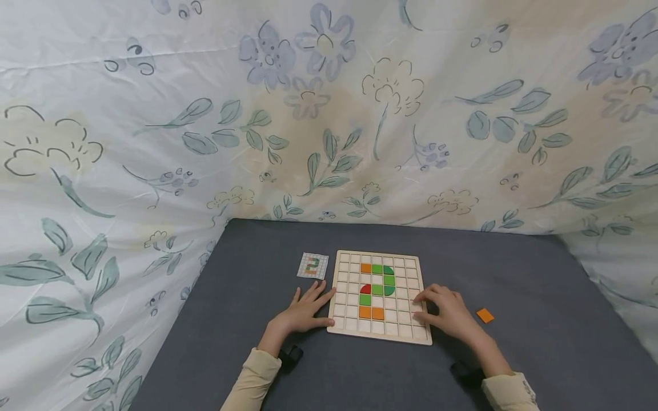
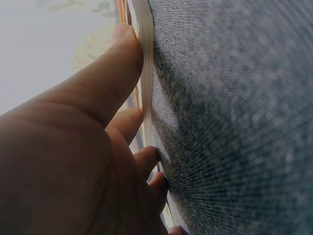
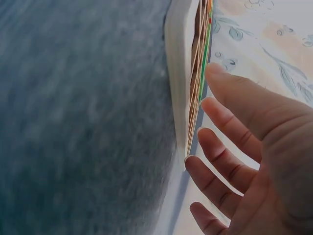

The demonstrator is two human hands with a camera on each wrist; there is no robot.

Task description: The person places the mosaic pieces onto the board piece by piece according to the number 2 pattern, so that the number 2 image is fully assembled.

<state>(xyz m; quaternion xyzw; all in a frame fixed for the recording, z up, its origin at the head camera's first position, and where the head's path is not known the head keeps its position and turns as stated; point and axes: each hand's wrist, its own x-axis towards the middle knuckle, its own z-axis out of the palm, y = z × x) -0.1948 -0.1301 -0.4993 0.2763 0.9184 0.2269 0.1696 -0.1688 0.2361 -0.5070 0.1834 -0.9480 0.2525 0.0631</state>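
Note:
A square wooden grid board (image 1: 405, 302) lies on the dark cloth between the two hands. Orange, green and red tiles in its cells form a figure like a 2; a red rounded tile (image 1: 366, 289) sits on its left side. With fingers spread, the left hand (image 1: 300, 313) touches the board's left edge, thumb near the lower corner. At the right edge, the right hand (image 1: 451, 311) hovers with lightly bent fingers parted from the thumb. The right wrist view shows nothing between those fingers (image 3: 222, 147).
A small printed card (image 1: 312, 266) with a similar coloured figure lies left of the board's upper corner. One loose orange square tile (image 1: 485, 315) is on the cloth right of the right hand. Floral fabric (image 1: 329, 142) hangs behind and beside the table (image 1: 277, 240).

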